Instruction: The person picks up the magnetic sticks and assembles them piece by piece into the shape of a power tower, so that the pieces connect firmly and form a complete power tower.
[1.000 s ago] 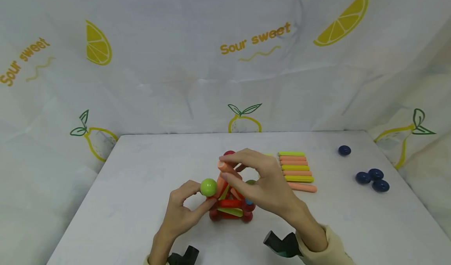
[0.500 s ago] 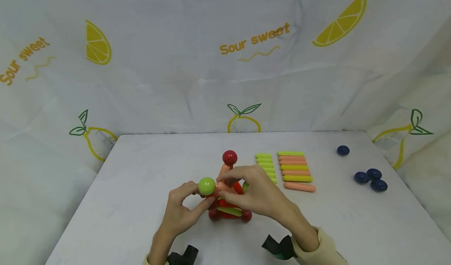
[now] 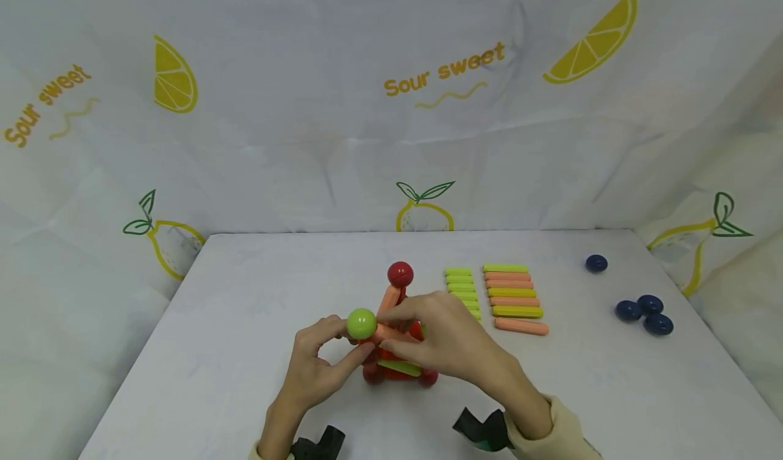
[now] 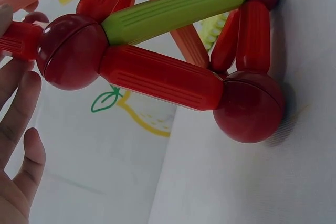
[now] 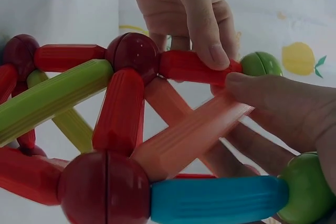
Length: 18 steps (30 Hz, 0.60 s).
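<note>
Pinches orange rod (image 5: 191,137) in right hand (image 3: 453,334), lower than a second ago, now just right of green ball (image 3: 361,324) | pinches red rod (image 5: 191,66) in left hand (image 3: 319,363), beside same ball | shows rod-and-ball frame (image 3: 400,367) below and right of it | likely means close to bracing that side (can't confirm contact with ball)

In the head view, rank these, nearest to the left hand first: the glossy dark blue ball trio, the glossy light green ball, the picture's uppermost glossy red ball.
1. Glossy light green ball: right at the left hand.
2. Uppermost glossy red ball: beyond, to the right.
3. Glossy dark blue ball trio: right side of the white table.
</note>
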Each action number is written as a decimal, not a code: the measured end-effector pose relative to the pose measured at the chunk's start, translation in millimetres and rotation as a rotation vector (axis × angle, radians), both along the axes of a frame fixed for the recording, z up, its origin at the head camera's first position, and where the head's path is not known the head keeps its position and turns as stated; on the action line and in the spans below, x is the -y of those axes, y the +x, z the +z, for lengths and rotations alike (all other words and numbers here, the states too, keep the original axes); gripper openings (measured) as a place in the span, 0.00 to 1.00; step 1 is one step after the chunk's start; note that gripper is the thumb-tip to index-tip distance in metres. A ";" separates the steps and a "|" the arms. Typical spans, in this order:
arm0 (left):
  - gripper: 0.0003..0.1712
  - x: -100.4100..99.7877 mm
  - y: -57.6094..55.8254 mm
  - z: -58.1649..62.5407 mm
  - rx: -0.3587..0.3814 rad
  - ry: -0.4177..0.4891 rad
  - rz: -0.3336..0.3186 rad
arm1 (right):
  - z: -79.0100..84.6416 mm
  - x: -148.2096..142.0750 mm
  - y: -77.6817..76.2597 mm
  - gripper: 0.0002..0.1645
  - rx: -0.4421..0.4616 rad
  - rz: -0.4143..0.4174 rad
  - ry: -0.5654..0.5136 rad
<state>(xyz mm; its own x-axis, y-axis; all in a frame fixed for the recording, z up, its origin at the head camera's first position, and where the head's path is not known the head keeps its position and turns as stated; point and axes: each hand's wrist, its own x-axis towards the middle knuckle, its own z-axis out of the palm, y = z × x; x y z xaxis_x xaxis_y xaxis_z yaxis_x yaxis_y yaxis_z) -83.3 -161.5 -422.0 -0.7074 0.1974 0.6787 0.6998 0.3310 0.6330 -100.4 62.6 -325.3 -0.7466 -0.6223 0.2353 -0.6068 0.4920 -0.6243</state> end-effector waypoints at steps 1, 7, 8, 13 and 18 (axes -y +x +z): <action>0.18 -0.1 0.0 0.0 0.003 -0.001 -0.002 | 0.2 0.8 0.2 0.08 -0.007 -0.001 0.014; 0.17 0.4 -0.6 -0.2 0.007 -0.008 -0.020 | 0.0 2.4 1.0 0.05 -0.039 0.004 0.040; 0.17 0.8 -0.9 -0.4 0.006 -0.012 -0.025 | -0.5 1.2 1.4 0.07 -0.046 0.008 0.029; 0.16 5.0 -1.4 -0.6 0.033 -0.069 -0.048 | -6.7 -18.2 7.9 0.35 0.026 -0.028 -0.066; 0.20 13.9 0.9 3.6 0.159 -0.169 -0.035 | -26.8 -48.3 13.1 0.50 0.166 -0.131 -0.100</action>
